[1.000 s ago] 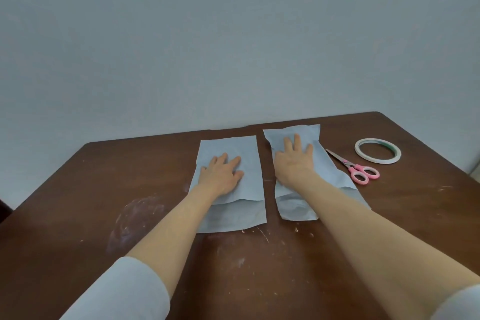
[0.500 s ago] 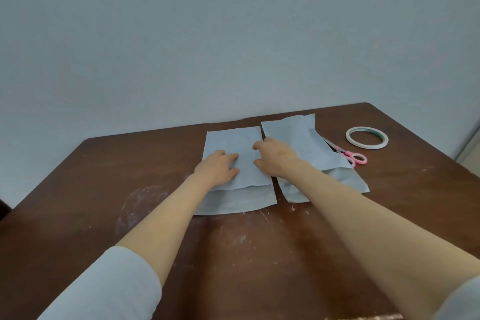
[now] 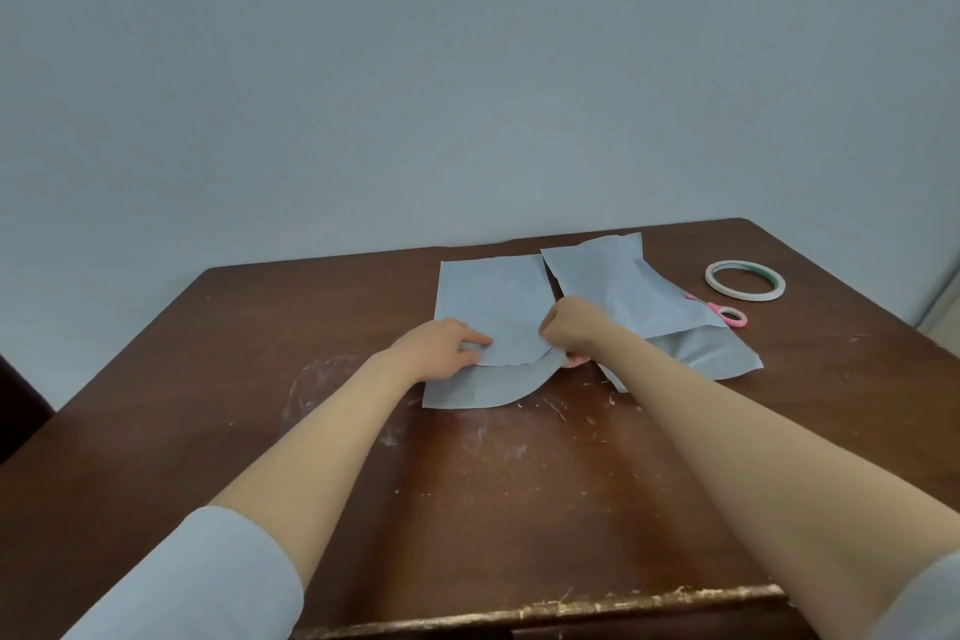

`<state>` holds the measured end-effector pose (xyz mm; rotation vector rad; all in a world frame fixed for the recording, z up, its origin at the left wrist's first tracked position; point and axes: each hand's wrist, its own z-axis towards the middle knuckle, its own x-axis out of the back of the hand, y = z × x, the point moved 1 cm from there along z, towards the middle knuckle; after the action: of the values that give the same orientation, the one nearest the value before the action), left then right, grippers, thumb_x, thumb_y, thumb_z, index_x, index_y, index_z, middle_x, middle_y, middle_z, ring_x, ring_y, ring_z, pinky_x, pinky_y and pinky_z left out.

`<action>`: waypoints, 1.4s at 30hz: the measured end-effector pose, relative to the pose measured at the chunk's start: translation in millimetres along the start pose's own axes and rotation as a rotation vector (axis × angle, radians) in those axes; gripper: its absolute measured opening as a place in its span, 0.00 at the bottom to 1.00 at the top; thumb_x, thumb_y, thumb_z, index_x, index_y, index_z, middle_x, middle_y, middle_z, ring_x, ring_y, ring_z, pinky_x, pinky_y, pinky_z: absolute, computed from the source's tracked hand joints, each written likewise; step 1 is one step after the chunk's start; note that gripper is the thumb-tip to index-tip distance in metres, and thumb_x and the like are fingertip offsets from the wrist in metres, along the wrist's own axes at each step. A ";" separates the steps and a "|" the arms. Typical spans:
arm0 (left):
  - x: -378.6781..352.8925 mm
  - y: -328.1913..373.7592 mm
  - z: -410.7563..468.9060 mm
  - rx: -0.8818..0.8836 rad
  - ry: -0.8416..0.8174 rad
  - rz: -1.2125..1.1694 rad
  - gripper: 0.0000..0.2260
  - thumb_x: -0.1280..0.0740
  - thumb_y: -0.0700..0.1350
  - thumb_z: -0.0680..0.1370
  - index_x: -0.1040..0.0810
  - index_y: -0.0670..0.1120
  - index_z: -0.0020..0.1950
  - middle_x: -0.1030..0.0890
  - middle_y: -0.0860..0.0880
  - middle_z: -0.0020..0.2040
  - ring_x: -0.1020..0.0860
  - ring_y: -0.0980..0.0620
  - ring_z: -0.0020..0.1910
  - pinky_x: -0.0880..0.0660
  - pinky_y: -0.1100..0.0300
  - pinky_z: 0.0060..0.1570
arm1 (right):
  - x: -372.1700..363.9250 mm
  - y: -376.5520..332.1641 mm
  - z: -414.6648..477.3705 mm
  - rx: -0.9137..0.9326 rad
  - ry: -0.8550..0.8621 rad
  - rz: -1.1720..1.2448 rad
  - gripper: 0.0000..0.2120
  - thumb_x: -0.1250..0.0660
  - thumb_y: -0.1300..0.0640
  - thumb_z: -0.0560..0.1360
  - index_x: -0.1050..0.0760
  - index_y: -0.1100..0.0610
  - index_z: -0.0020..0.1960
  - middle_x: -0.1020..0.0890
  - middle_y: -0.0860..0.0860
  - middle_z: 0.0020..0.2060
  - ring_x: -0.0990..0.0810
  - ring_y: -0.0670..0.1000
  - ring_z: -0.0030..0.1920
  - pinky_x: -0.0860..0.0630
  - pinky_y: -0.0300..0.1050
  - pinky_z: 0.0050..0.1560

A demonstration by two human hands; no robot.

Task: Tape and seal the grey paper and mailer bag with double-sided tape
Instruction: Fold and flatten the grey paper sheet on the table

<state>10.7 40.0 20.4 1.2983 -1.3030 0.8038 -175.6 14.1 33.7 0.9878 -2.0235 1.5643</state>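
Two grey pieces lie side by side on the brown table (image 3: 260, 405). On the left is a grey paper sheet (image 3: 491, 307) lying over a grey mailer bag (image 3: 467, 387). My left hand (image 3: 441, 348) pinches the sheet's near left edge. My right hand (image 3: 571, 327), fingers curled, grips the near right corner and lifts it, so the edge bows upward. A second grey sheet and bag (image 3: 639, 307) lie to the right, slightly rumpled. The roll of double-sided tape (image 3: 745, 280) lies flat at the far right.
Pink-handled scissors (image 3: 727, 314) lie partly under the right grey piece, next to the tape roll. A pale wall stands behind the table. The table's worn front edge (image 3: 545, 613) is close to me, with scuff marks on the wood.
Both hands left their flat rest on the two pieces. My right hand crossed to the left piece and now lifts its near right corner; my left hand slid to the near left edge.
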 end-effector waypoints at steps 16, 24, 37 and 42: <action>5.6 -45.7 6.2 0.081 0.227 -0.251 0.22 0.36 0.40 0.77 0.28 0.57 0.69 0.21 0.49 0.62 0.22 0.49 0.53 0.25 0.57 0.53 | 22.3 -0.5 27.0 0.125 0.200 0.144 0.19 0.30 0.61 0.73 0.34 0.56 0.26 0.30 0.51 0.23 0.33 0.49 0.26 0.31 0.42 0.32; 10.8 -39.3 13.4 0.111 0.327 -0.342 0.11 0.38 0.38 0.80 0.16 0.46 0.53 0.16 0.48 0.51 0.21 0.49 0.50 0.28 0.64 0.47 | 17.3 4.4 28.2 0.320 0.069 -0.187 0.09 0.27 0.56 0.73 0.19 0.61 0.49 0.21 0.55 0.42 0.24 0.53 0.45 0.33 0.36 0.39; 21.9 -55.3 0.1 0.216 0.226 -0.575 0.07 0.34 0.34 0.72 0.17 0.42 0.38 0.19 0.45 0.37 0.25 0.52 0.37 0.28 0.65 0.38 | 15.3 -5.7 32.1 0.177 -0.063 0.033 0.06 0.37 0.68 0.75 0.21 0.66 0.45 0.22 0.58 0.36 0.22 0.54 0.35 0.20 0.42 0.39; 17.9 -59.5 15.7 0.311 0.320 -0.631 0.17 0.35 0.46 0.79 0.32 0.44 0.31 0.30 0.48 0.30 0.26 0.48 0.31 0.23 0.55 0.40 | 9.3 -6.3 47.2 0.079 -0.004 0.150 0.16 0.41 0.54 0.81 0.30 0.62 0.38 0.26 0.57 0.29 0.24 0.54 0.29 0.22 0.45 0.35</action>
<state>67.4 10.3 21.6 1.6260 -0.4730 0.7303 -172.0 -34.2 30.4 0.8856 -2.0949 1.7322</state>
